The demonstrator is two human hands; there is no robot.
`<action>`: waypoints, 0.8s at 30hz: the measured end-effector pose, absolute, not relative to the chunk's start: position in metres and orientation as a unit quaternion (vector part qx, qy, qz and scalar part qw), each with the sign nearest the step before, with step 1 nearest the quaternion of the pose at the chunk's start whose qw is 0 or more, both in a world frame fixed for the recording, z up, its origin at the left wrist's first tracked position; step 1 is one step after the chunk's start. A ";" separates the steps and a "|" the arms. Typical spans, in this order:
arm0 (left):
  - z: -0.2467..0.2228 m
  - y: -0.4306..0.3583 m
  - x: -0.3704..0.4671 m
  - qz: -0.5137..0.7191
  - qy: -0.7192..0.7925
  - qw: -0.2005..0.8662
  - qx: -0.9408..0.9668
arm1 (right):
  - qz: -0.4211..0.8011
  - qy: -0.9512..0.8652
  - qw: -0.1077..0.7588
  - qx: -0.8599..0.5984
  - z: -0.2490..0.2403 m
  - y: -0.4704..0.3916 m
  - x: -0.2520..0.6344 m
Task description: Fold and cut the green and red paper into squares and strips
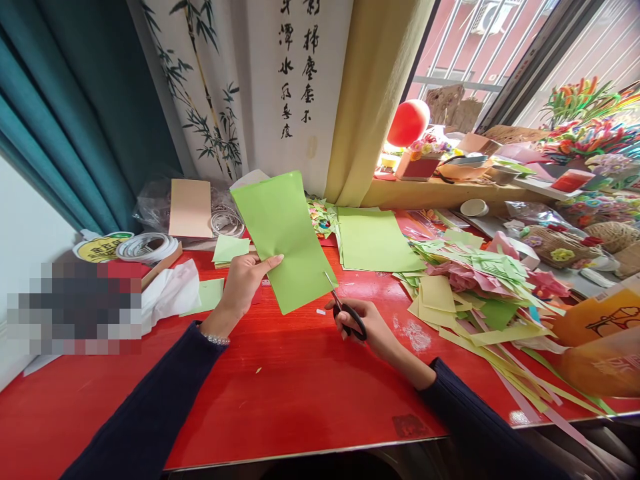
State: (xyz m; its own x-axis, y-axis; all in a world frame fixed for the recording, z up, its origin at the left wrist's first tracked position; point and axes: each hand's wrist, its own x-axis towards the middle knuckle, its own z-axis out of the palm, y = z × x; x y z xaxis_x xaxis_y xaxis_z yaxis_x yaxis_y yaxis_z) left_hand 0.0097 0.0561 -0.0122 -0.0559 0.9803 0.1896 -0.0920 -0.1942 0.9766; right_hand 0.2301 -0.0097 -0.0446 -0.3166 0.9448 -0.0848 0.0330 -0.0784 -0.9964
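Note:
A rectangular sheet of green paper [280,233] is held up over the red table, tilted toward me. My left hand [244,280] pinches its left edge, thumb on the front and the fingers hidden behind. In my right hand [365,327] is a pair of scissors [354,321] with black handles, my fingers through the loops. One scissor blade lies across the front of the sheet near its lower right corner, at the paper's edge. Past the sheet, a stack of larger green paper [375,240] lies flat on the table.
To the right is a heap of green, yellow and pink paper scraps [480,287], beside orange bags [600,333]. Small pale green sheets [231,249], a white tape roll [147,247] and crumpled white tissue [170,293] lie to the left. The red table's [300,400] front edge is nearest me.

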 end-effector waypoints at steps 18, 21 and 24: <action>-0.012 0.054 0.012 0.563 0.441 0.475 0.512 | 0.587 -0.554 0.391 -0.442 -0.045 -0.009 0.229; -0.013 0.053 0.013 0.555 0.433 0.486 0.518 | 0.583 -0.564 0.395 -0.431 -0.042 -0.011 0.229; -0.015 0.053 0.013 0.546 0.436 0.491 0.520 | 0.583 -0.566 0.393 -0.431 -0.038 -0.012 0.228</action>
State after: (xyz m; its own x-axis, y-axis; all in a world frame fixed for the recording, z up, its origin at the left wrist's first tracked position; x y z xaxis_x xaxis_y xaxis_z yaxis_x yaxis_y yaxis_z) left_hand 0.0131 0.0529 -0.0147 0.0230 0.9901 0.1384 -0.0833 -0.1361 0.9872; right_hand 0.2279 -0.0117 -0.0382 -0.3207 0.9455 -0.0570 0.0297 -0.0501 -0.9983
